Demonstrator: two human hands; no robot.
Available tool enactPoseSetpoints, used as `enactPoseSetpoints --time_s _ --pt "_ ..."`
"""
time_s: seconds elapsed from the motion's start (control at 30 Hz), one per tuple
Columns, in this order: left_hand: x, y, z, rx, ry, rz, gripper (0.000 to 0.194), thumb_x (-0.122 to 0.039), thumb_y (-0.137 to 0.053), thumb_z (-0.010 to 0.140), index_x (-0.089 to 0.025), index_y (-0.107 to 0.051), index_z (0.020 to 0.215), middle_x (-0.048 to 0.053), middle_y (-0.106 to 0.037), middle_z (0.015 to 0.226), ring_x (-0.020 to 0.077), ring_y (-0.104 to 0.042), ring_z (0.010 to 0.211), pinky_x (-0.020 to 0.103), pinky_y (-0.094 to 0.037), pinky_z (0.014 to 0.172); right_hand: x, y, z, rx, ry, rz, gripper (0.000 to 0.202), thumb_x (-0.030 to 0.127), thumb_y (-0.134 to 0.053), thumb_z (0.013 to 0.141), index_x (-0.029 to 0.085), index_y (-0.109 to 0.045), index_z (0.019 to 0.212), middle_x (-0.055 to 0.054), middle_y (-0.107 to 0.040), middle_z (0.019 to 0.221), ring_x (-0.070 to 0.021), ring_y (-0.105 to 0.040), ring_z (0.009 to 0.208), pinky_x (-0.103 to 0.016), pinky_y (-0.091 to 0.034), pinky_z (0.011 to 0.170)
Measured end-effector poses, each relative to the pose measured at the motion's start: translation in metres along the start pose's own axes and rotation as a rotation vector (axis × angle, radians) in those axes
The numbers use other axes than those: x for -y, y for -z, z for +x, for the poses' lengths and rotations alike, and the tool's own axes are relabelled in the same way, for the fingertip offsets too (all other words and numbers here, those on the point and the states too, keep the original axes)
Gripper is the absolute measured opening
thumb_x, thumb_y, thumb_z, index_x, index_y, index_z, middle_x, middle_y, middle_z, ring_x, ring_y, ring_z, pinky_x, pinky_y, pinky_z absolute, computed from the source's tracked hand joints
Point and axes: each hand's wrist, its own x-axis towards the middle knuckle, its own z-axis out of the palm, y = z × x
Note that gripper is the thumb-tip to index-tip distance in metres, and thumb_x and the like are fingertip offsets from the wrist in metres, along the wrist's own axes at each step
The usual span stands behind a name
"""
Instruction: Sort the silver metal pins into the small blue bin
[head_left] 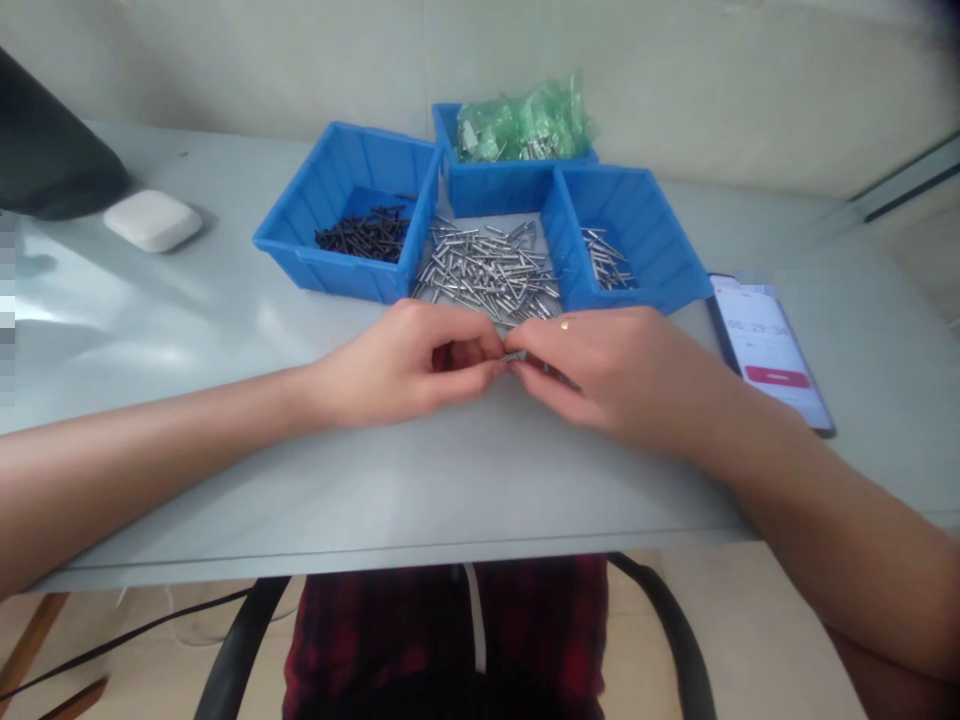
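Fingertip to fingertip, my left hand [409,365] and my right hand [619,370] meet just in front of a loose pile of thin silver metal pins [491,272]. Both are closed in a pinch. A small silver metal pin [514,356] shows at the point where the fingertips come together; most of it is hidden by the fingers. More metal bits are partly visible under the curled right fingers. A blue bin [330,270] to the left holds dark screw-like pieces [367,235]. Silver pins [604,260] lie in the blue bin [652,225] to the right.
Behind the pile stands a third blue bin [499,188] with a green plastic bag [525,125] in it. A phone [776,355] lies beside my right forearm. At the left are a white rounded case [152,221] and a dark object [52,150]. The grey table's front edge [405,555] runs below my arms.
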Motion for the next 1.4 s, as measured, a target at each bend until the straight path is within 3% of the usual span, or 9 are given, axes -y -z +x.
enactPoseSetpoints --time_s 0.73,1.4 --pt "0.002 -0.0007 0.0001 0.037 -0.058 0.068 0.011 -0.021 -0.055 0.083 -0.015 -0.063 0.08 -0.003 -0.061 0.067 0.0073 -0.053 0.058 0.017 -0.038 0.052 0.0013 -0.0006 -0.0011 0.018 0.023 -0.016 0.018 0.023 -0.041 0.091 0.016 -0.058 0.085 -0.001 -0.059 0.067 -0.0128 -0.05 0.06 -0.027 -0.022 0.051" --pt "0.0028 -0.0028 0.0005 0.043 -0.158 0.121 0.008 -0.012 -0.057 0.082 -0.015 -0.057 0.074 -0.005 -0.053 0.064 0.0049 -0.047 0.056 0.015 -0.036 0.054 0.0015 -0.0018 -0.0012 0.051 0.042 -0.042 0.02 0.024 -0.04 0.093 0.017 -0.054 0.08 0.0 -0.053 0.065 -0.0129 -0.047 0.06 -0.028 -0.022 0.051"
